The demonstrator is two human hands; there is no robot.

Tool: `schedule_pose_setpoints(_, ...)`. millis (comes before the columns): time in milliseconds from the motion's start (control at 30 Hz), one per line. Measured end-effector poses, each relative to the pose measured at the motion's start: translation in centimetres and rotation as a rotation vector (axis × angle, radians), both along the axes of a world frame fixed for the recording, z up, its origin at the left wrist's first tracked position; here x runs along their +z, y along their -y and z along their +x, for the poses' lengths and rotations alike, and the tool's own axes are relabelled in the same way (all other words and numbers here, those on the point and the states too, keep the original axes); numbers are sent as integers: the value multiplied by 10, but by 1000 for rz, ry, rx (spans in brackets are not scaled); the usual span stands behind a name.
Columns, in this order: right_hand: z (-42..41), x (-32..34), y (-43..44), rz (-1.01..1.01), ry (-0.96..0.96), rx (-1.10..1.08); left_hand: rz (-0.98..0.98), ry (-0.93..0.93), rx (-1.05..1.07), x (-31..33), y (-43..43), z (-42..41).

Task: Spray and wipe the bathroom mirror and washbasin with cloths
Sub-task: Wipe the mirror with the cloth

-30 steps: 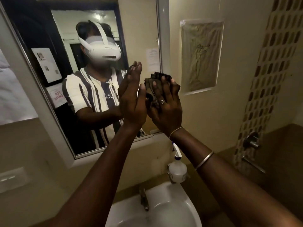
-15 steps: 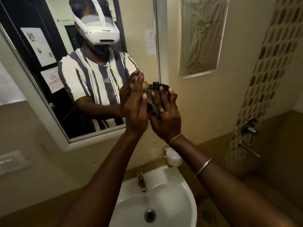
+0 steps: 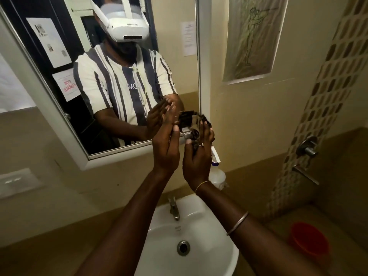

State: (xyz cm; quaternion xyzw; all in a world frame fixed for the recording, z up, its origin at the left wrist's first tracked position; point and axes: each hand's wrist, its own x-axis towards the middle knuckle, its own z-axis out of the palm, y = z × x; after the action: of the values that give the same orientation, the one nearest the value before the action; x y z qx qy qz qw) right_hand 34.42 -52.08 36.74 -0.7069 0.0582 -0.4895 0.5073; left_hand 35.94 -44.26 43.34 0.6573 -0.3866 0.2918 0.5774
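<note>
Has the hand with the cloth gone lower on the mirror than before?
Yes. The right hand and its cloth have moved down: the cloth now sits at the bottom right corner of the mirror, nearly on the lower frame.

The mirror (image 3: 123,80) hangs on the wall in a pale frame, slanted in this view. A dark, crumpled cloth (image 3: 191,119) is bunched in the right grip (image 3: 199,156) at the mirror's lower right corner — over the frame's edge. Just below stands the spray bottle (image 3: 217,173), clear with a white nozzle, upright, partly hidden behind the wrist. The white washbasin (image 3: 217,253) sits lowest — a round metal drain at its middle.
</note>
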Motion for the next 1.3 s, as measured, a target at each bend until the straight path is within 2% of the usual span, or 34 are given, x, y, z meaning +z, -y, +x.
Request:
schedule_pose_setpoints(167,3,15,-41,339,92,54,27,-63,-7,-4,-17,-4)
schedule_pose_setpoints(300,6,20,-67,441,87,104,23,-126,-41,-3,-40,0)
schedule_pose_setpoints(433,6,15,-99,395,42,132,49,-143,-56,-3,-69,6)
schedule_pose_setpoints(567,9,3,-120,243,-38,116,56,-171,-56,-7,-94,7)
schedule_pose_setpoints(733,14,5,-141,251,-28,67,44,-198,-64,-15,-117,6)
schedule_pose_setpoints(867,11,-1,-165,246,-68,128,-36,-222,-32,-23,-140,6)
schedule_pose_setpoints(1000,6,-8,-190,124,-56,172,-121,-258,9,-39,-167,6)
schedule_pose_setpoints(1167,2,-18,-212,53,-50,281,-266,-368,-51,-51,-189,7)
schedule_pose_setpoints(1300,3,-26,-225,58,-61,374,-375,-378,-90,-51,-201,11)
